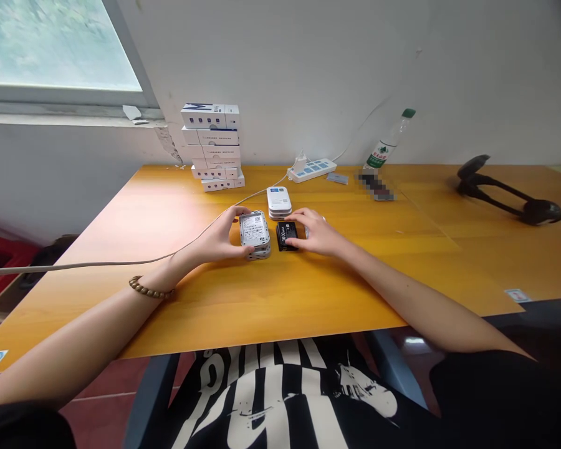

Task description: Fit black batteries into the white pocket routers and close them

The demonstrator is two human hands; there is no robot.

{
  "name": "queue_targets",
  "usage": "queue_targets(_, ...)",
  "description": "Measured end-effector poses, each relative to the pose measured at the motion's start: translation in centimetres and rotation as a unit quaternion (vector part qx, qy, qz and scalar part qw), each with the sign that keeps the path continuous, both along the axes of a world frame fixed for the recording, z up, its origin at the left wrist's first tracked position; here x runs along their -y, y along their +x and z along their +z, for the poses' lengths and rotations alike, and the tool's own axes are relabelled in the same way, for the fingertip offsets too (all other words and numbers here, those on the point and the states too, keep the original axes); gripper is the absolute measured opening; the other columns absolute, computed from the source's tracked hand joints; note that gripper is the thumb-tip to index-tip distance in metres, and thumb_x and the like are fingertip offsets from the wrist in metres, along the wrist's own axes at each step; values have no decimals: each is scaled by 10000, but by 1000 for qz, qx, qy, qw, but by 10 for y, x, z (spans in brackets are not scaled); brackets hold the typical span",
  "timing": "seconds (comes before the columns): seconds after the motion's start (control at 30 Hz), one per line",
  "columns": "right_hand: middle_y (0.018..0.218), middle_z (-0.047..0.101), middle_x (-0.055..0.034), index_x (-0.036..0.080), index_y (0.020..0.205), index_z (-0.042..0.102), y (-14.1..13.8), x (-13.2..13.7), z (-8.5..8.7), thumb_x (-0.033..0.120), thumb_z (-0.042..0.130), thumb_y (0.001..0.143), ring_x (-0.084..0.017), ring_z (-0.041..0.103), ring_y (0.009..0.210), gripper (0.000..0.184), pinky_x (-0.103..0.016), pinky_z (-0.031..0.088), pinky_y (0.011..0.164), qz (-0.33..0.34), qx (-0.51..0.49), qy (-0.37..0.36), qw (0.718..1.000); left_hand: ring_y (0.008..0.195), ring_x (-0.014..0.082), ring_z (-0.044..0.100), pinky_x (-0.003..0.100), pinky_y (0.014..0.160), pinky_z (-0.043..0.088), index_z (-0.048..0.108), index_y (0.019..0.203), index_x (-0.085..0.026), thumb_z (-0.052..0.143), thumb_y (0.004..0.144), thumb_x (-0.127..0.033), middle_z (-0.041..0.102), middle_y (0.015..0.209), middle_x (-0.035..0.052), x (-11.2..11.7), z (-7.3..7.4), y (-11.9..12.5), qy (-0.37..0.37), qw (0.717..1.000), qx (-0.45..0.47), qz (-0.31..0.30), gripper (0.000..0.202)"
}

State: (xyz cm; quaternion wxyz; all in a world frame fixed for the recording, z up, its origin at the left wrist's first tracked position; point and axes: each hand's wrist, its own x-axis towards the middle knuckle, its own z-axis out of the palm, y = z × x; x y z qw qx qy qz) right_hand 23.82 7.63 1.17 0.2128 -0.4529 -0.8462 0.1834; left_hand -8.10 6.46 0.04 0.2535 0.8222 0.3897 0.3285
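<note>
pinching stacked white device shells (255,228) by the edges with the left hand (219,238), down on the desk (262,299). pinching stacked black batteries (285,231) just beside, with the right hand (318,233). could topple either stack by squeezing too hard, or by lifting crooked.

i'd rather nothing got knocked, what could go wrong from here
The cable runs close to the left hand and could snag. The stack of white casings, with the left hand at its side, might slide apart if pushed unevenly. The black stack sits close beside it, so a slip of the right hand could bump the two together.
</note>
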Motion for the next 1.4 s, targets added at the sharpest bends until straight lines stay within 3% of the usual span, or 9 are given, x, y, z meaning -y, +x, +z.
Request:
queue_targets(0.13,1584,563,-176,252,1530,606,4,0,-1,429,847,845,-418,487,1495,748,-615,338,1251,62,56,-26,996,1378,385,595,589,1189,475,496,1404,-224,853,788,-502,620,1450,160,-2,-2,0,-26,1000,-5,-16,765)
queue_targets(0.47,1580,579,-166,263,1551,572,5,-1,-1,412,824,868,-396,502,1489,743,-616,350,1247,80,56,-29,995,1471,383,544,534,1232,463,462,1483,-236,881,793,-534,572,1539,161,-5,-9,-3,-34,999,0,-43,861)
queue_targets(0.7,1534,634,-160,248,1535,580,6,-5,-3,400,825,866,-378,550,1452,729,-591,372,1233,103,33,-25,994,1492,404,517,578,1267,417,443,1522,-226,925,739,-513,553,1559,173,0,-5,0,-38,999,-16,-34,963)
queue_targets(1.17,1528,626,-171,247,1536,586,7,-10,-5,410,842,856,-389,525,1460,744,-605,371,1229,102,40,-36,993,1498,410,514,584,1259,427,450,1498,-222,903,728,-433,551,1566,170,3,-2,2,-62,997,-18,-32,918)
queue_targets(1.33,1561,596,-159,273,1545,575,8,-9,-2,455,854,852,-395,511,1474,769,-608,372,1229,104,29,-36,993,1494,409,517,603,1268,415,442,1511,-234,918,730,-465,551,1558,169,0,-5,0,-57,998,-18,-33,943)
queue_targets(1.4,1571,586,-153,273,1527,590,8,-9,3,477,807,902,-392,505,1486,693,-607,372,1229,96,9,-7,995,1524,421,484,609,1284,394,432,1528,-229,935,718,-511,518,1592,189,-2,-8,-1,-47,998,-15,-40,994)
